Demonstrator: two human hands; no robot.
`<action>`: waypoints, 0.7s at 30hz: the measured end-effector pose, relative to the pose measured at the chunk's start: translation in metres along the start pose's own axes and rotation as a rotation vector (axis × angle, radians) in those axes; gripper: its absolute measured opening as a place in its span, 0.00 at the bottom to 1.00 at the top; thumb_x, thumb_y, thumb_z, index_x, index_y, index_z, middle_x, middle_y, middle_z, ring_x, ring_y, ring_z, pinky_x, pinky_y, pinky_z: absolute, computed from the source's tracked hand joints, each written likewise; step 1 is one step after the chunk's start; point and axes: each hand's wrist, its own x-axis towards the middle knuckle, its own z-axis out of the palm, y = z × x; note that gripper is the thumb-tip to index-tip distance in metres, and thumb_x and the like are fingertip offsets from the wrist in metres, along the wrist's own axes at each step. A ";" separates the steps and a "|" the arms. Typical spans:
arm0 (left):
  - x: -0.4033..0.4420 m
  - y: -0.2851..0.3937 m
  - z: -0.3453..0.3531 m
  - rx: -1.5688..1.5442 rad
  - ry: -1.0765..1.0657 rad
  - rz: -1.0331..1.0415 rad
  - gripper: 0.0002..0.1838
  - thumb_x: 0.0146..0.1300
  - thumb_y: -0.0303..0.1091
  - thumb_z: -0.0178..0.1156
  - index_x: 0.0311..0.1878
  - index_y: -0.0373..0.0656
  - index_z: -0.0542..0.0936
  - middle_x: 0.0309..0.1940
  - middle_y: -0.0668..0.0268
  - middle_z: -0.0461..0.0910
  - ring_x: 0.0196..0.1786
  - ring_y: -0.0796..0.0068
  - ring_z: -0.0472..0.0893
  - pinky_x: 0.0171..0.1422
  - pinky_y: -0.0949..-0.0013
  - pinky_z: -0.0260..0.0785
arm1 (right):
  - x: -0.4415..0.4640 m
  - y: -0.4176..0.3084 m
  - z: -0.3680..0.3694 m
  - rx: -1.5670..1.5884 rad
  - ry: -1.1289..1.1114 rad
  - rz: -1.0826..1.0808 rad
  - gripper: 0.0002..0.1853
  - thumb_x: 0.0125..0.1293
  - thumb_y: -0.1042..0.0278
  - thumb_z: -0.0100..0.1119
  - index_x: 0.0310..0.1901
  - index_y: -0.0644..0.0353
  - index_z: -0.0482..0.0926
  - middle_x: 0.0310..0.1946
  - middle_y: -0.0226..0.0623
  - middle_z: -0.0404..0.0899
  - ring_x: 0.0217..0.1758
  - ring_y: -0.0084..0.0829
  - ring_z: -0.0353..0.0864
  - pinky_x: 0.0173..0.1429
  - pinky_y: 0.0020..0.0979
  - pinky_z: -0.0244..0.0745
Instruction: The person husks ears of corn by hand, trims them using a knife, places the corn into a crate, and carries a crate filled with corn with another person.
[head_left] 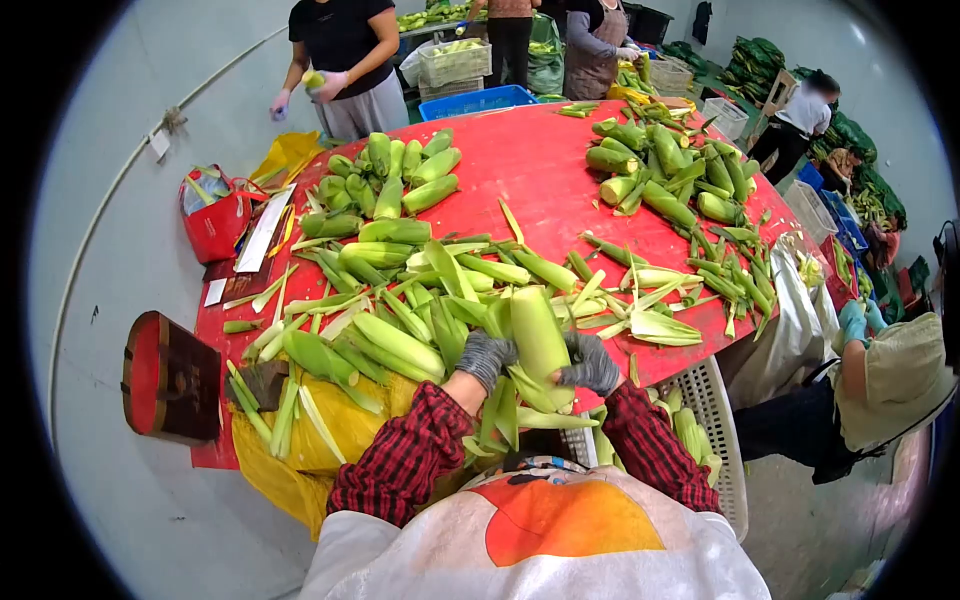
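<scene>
Both hands wear dark grey gloves and are in front of me at the table's near edge. An ear of corn (538, 332) in pale green husk stands nearly upright between them. My right hand (590, 364) is closed round its lower right side. My left hand (487, 360) is closed against its left side; its fingertips are partly hidden by husk leaves. Loose husk leaves (497, 412) hang just below the ear. Husked leaves and unpeeled ears (395, 342) lie heaped just beyond my left hand.
A red-topped table (500, 165) carries corn piles at the left (385, 175) and right (670, 165). A white crate (722, 420) with corn stands below my right arm. A yellow sack (290, 470) and brown box (170, 375) are at left. Several co-workers stand around.
</scene>
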 end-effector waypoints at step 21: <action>0.041 0.032 -0.037 0.463 0.277 0.852 0.36 0.43 0.35 0.64 0.55 0.35 0.61 0.48 0.53 0.68 0.51 0.65 0.69 0.54 0.67 0.64 | 0.017 -0.019 -0.050 0.289 0.543 -0.155 0.24 0.48 0.56 0.59 0.43 0.66 0.72 0.31 0.33 0.75 0.30 0.23 0.73 0.34 0.25 0.70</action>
